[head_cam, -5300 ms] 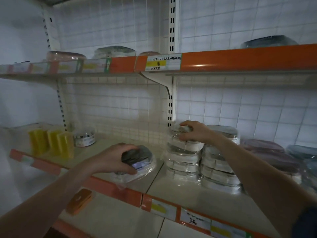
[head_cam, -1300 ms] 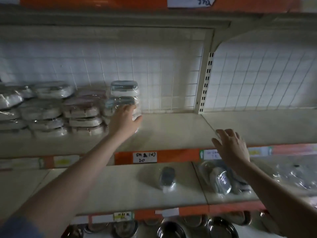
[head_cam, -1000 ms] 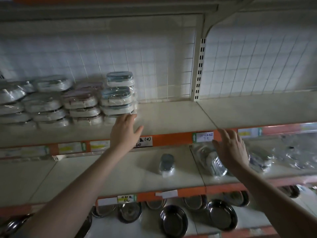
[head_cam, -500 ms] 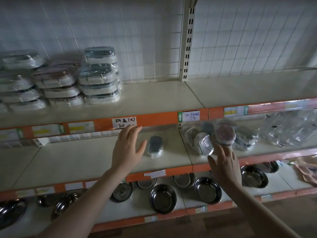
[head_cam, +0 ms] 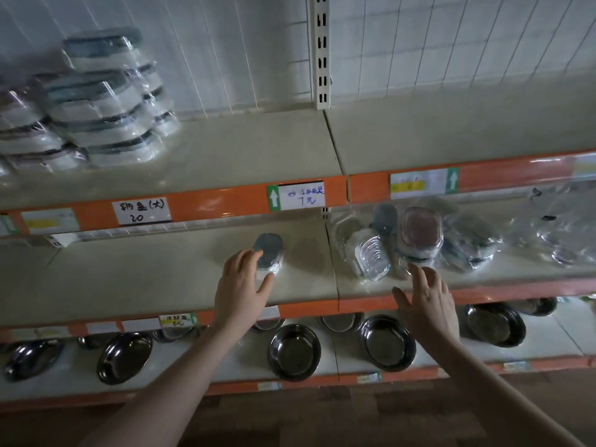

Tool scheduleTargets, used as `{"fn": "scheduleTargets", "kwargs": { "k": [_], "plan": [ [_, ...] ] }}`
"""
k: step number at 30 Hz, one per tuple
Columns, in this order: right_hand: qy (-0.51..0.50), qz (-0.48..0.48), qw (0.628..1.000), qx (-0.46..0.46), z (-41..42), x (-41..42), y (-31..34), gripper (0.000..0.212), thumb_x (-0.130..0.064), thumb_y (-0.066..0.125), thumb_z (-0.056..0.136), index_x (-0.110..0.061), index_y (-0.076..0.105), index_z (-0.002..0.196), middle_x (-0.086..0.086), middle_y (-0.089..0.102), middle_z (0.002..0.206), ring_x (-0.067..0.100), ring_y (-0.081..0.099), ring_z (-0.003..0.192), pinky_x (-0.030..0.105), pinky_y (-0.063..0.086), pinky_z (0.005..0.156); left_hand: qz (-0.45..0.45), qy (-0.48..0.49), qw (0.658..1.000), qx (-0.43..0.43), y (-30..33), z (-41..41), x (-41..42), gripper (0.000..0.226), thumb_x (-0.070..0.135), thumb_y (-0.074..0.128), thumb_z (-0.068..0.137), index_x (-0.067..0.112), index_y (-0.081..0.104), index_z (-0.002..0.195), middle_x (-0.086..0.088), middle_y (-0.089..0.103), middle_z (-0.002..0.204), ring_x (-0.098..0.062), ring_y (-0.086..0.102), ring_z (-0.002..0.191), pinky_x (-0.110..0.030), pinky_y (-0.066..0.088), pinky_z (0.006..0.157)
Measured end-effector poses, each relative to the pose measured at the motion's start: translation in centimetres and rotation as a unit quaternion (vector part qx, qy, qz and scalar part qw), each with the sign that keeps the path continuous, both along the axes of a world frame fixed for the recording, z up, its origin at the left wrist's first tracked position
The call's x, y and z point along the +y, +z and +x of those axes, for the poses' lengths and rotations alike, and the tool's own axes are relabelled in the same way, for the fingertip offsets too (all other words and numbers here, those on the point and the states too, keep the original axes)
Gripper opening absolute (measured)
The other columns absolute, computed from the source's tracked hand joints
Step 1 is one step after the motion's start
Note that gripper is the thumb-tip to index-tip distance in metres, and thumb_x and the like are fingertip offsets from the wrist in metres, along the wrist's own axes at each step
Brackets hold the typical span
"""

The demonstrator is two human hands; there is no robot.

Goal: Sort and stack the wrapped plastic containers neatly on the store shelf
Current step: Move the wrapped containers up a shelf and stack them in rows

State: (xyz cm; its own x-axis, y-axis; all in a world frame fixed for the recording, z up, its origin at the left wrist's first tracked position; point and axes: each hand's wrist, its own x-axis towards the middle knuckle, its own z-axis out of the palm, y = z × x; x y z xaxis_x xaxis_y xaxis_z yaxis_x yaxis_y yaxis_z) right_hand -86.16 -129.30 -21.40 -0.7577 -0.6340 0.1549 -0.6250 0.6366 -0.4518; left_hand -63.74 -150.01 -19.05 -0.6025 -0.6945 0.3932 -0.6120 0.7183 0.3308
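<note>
On the bottom shelf [head_cam: 322,369] sit steel bowls [head_cam: 295,351]. Above them, both hands reach over the middle shelf [head_cam: 145,279] with fingers spread: the left hand [head_cam: 240,291] touches a lone wrapped container [head_cam: 268,253], the right hand [head_cam: 425,304] hovers near a loose pile [head_cam: 416,241]. Stacks [head_cam: 96,101] stand on the top shelf [head_cam: 251,150], far left.

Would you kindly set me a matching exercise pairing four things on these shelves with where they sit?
Things:
1. stacked wrapped containers
2. single dark-lidded container
3. steel bowls
4. pink-lidded container

Places:
A. bottom shelf
B. middle shelf, in the loose pile beyond the right hand
C. top shelf, far left
D. middle shelf, alone, at the left hand's fingertips

Pairs: 1-C, 2-D, 3-A, 4-B
</note>
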Motion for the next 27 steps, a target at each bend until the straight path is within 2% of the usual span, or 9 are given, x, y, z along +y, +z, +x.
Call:
{"fn": "scheduleTargets", "kwargs": {
  "k": [3,8,14,18,22,24,27],
  "plan": [
    [0.020,0.011,1.000,-0.016,-1.9,-0.5,-1.7,0.061,-0.025,0.067,0.082,-0.011,0.042,0.136,0.019,0.047,0.126,0.039,0.049,0.109,0.045,0.041,0.087,-0.001,0.011,1.000,0.004,-1.6,-2.1,0.0,0.040,0.013,0.078,0.074,0.001,0.063,0.109,-0.014,0.064,0.107,-0.034,0.059,0.101,-0.040,0.051,0.081],
    [0.032,0.020,0.999,-0.035,-3.9,-2.6,-4.4,0.073,-0.029,0.068,0.081,-0.010,0.033,0.142,0.018,0.043,0.134,0.036,0.046,0.117,0.043,0.040,0.093,0.007,0.029,1.000,0.008,-4.3,-4.4,-2.2,0.039,0.021,0.067,0.078,0.001,0.063,0.111,-0.015,0.064,0.109,-0.037,0.059,0.102,-0.042,0.051,0.082],
    [0.029,-0.020,0.998,-0.044,-5.5,-7.2,-8.4,0.083,-0.037,0.067,0.082,-0.013,0.022,0.147,0.017,0.034,0.142,0.031,0.035,0.130,0.041,0.033,0.105,0.044,0.060,0.997,0.014,-9.2,-7.1,-7.4,0.045,0.015,0.073,0.079,-0.001,0.059,0.119,-0.020,0.060,0.116,-0.040,0.054,0.109,-0.044,0.045,0.091],
    [0.017,-0.038,0.998,-0.049,-6.0,-9.8,-11.3,0.090,-0.046,0.065,0.081,-0.015,0.016,0.149,0.019,0.032,0.144,0.033,0.031,0.133,0.043,0.031,0.107,0.087,0.093,0.992,-0.004,-12.7,-8.8,-10.5,0.058,0.027,0.066,0.085,0.006,0.047,0.136,-0.016,0.049,0.134,-0.034,0.042,0.125,-0.040,0.036,0.101],
    [-0.010,-0.054,0.998,-0.037,-6.5,-11.5,-12.6,0.094,-0.049,0.067,0.079,-0.021,0.014,0.150,0.022,0.039,0.135,0.037,0.035,0.125,0.044,0.030,0.104,0.148,0.146,0.975,-0.080,-15.0,-10.0,-13.0,0.078,0.053,0.057,0.087,0.021,0.024,0.149,-0.017,0.020,0.154,-0.030,0.017,0.142,-0.041,0.026,0.112],
    [-0.022,-0.064,0.998,-0.010,-6.8,-12.1,-13.0,0.094,-0.051,0.071,0.074,-0.022,0.021,0.148,0.021,0.047,0.126,0.038,0.041,0.117,0.047,0.034,0.099,0.166,0.161,0.967,-0.105,-15.7,-10.1,-14.2,0.084,0.062,0.055,0.083,0.024,0.020,0.150,-0.019,0.021,0.152,-0.033,0.019,0.141,-0.043,0.026,0.112],
    [-0.033,-0.057,0.998,0.022,-7.1,-12.6,-13.1,0.097,-0.054,0.074,0.068,-0.023,0.027,0.146,0.021,0.052,0.116,0.039,0.045,0.109,0.046,0.036,0.095,0.178,0.179,0.960,-0.123,-16.3,-10.2,-15.3,0.089,0.069,0.055,0.079,0.026,0.022,0.149,-0.017,0.035,0.141,-0.034,0.033,0.132,-0.039,0.034,0.105]
  ]
}}
